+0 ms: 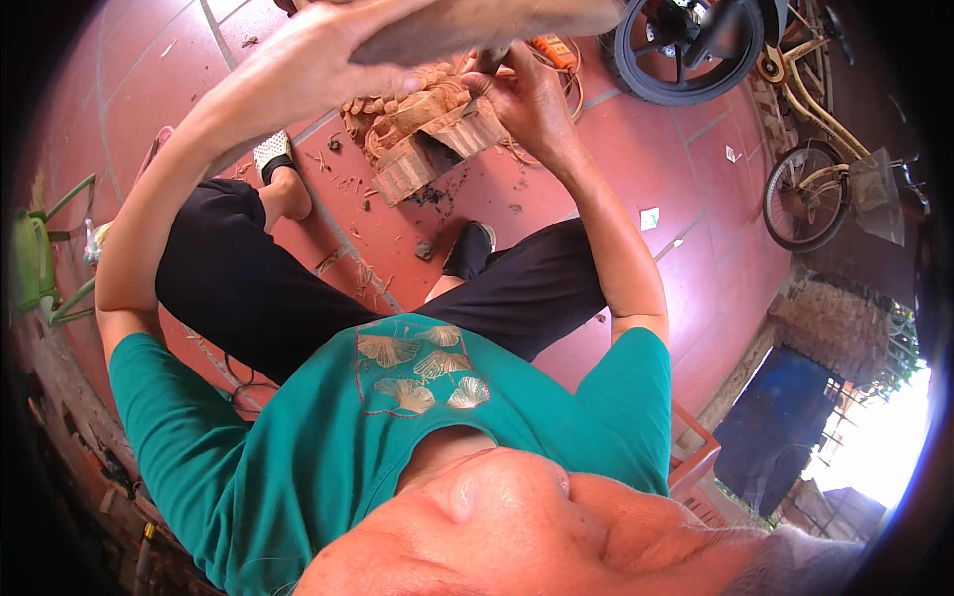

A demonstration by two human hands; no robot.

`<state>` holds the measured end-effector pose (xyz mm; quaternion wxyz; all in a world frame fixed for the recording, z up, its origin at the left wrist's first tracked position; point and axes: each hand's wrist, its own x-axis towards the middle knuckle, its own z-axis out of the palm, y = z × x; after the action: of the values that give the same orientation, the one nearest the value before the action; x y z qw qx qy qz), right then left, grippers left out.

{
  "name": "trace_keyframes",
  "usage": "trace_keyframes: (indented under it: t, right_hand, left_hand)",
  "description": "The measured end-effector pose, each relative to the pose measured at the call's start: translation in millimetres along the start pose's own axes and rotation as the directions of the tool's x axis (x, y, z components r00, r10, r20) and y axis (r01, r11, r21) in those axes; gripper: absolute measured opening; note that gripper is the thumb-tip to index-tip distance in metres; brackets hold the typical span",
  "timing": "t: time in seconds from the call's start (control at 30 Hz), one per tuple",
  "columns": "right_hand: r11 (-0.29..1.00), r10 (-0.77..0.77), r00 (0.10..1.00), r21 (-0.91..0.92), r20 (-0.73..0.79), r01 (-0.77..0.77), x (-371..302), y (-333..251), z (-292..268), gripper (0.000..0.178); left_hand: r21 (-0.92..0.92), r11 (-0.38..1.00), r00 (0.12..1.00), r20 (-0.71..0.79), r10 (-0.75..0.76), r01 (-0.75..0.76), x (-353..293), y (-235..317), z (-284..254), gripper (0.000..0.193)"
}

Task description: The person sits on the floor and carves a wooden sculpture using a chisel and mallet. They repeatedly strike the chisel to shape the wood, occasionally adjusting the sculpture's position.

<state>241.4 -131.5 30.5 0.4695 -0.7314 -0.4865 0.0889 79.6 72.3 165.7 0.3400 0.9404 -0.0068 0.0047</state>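
Centrally near the top, at twelve o'clock, sits a chunky, reddish-brown carved block of wood (pixel 422 111) on a floor of square red tiles (pixel 636 288). Its upper part is knobbly and irregular; two squared, striped ends face six o'clock, with a dark gap between them.

At one o'clock from the block's middle, the right hand (pixel 537 104) is closed around a short, dark, stubby tool (pixel 489 62), thumb and fingers pinching it just beside the wood. Whether the tool's lower end touches the block cannot be told. Toward eleven o'clock, the left hand (pixel 333 48) is raised and wrapped around one end of a long, rounded brown bar (pixel 497 28), blurred; most of its fingers are hidden, and the bar reaches across above the right hand.

Pale curled shavings (pixel 350 184) and dark crumbs (pixel 425 249) lie scattered around the block. The person's feet flank it: a white-patterned shoe (pixel 271 154) at ten o'clock, a black shoe (pixel 471 250) nearer the centre.

Farther out, an orange rectangular electrical box (pixel 554 50) and a black-tyred wheel with dark spokes (pixel 686 50) stand at one o'clock, a yellowish-framed bicycle (pixel 807 194) between two and three, a red plastic chair (pixel 693 455) and a dark blue panel (pixel 770 422) at four, and a green plastic seat (pixel 35 258) at nine.
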Motion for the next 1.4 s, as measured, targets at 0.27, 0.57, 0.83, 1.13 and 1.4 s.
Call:
trace_keyframes:
  t: [0.27,0.57,0.83,1.13,1.4]
  right_hand:
    - [1.0,0.001,1.0,0.007,0.003,-0.001,1,0,0,0.026]
    - [0.998,-0.063,0.998,0.008,0.021,0.062,1,-4,3,0.023]
    - [0.988,-0.124,0.992,-0.093,0.029,0.126,4,-6,7,0.028]
    - [0.996,-0.082,0.996,-0.034,0.043,0.083,2,-10,6,0.027]
    - [0.998,-0.051,0.998,0.033,0.038,0.049,0,-7,7,0.028]
  left_hand:
    - [-0.011,0.999,0.996,-0.084,0.039,-0.04,1,-18,1,0.082]
    - [-0.062,0.997,0.977,-0.208,0.04,-0.054,-8,13,8,0.084]
    - [-0.054,0.996,0.989,-0.127,-0.071,0.064,-12,-8,4,0.086]
    - [-0.03,0.999,0.999,-0.031,-0.036,0.035,-12,-6,1,0.086]
    - [0.02,1.0,0.992,-0.125,0.008,-0.005,-19,4,1,0.085]
